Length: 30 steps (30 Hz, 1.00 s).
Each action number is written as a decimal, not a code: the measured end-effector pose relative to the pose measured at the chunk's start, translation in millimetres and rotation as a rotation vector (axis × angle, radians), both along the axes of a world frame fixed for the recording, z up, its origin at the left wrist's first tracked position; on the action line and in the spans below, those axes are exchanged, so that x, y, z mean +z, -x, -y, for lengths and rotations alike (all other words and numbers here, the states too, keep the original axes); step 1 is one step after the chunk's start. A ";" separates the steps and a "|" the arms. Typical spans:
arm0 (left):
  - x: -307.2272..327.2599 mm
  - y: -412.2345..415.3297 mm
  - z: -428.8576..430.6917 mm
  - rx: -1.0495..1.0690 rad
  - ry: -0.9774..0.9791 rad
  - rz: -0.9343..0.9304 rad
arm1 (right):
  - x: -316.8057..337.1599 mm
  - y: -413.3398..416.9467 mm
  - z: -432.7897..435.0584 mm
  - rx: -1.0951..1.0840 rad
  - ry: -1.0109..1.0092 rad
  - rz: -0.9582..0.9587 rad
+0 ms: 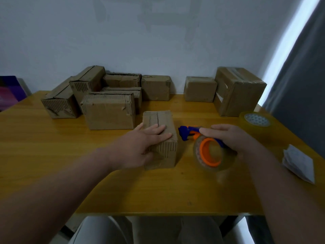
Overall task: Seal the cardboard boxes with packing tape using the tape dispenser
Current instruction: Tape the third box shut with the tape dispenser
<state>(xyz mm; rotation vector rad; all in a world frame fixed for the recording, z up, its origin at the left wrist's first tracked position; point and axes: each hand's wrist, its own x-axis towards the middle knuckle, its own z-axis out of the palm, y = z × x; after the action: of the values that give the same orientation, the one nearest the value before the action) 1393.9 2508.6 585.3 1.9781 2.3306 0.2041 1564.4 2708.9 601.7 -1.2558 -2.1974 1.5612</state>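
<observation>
- The left hand (140, 147) is lying flat on top of the box (167, 154) at mid-frame, fingers straight and spread, holding it down.
- The right hand (230, 136) is gripping the dispenser (204, 152), fingers curled over its handle, just right of the box, with the blue head pointing left toward it.
- The box's open seam is running straight up the frame, along its long axis, so the tape likely needs laying along that line.
- More boxes (109, 110) are waiting at upper left and upper right of the table (52, 155).

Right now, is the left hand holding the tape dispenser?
No, the right hand grips the tape dispenser, while the left hand rests on the small box beside it.
</observation>
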 end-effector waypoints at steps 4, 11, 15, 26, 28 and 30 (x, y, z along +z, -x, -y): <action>-11.2 -9.3 -12.3 0.166 -0.062 -0.181 | -23.4 6.8 6.4 -0.042 0.060 -0.131; -19.1 -12.3 -18.4 0.199 -0.115 -0.219 | -48.4 9.5 4.3 -0.117 -0.077 -0.206; -20.8 -8.2 -18.9 0.192 -0.114 -0.169 | -49.7 4.1 -4.1 -0.130 -0.151 -0.118; 10.3 -8.6 -18.7 0.313 -0.356 0.217 | -25.9 -13.8 -4.9 -0.005 -0.055 -0.468; 25.7 -13.2 -21.1 0.424 -0.529 0.462 | -15.7 -16.2 -2.9 0.076 -0.128 -0.524; 40.1 -15.9 -25.4 0.532 -0.568 0.886 | -8.5 -16.6 0.6 0.135 -0.181 -0.553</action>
<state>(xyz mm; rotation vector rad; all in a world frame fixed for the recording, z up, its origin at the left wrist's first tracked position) 1409.8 2534.0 625.4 0.9379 2.1698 1.5368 1581.0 2708.3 593.2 -0.5438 -2.0219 1.4838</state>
